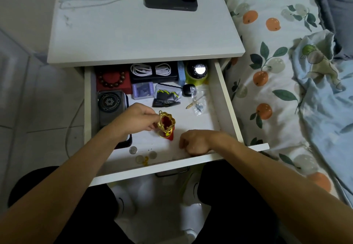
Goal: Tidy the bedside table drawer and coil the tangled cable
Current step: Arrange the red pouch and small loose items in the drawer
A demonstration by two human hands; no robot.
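The open drawer (227, 98) holds three coins (133, 150) by its front edge and one white cable (150, 69), bundled in neat loops, at the back edge. The left hand (137, 118) pinches a red-and-gold pouch (166, 125) mid-drawer. The right hand (193, 141) curls at the front edge, seemingly holding nothing.

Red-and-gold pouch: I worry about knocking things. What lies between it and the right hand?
Only bare white drawer floor separates the red-and-gold pouch from the right hand, per the head view.
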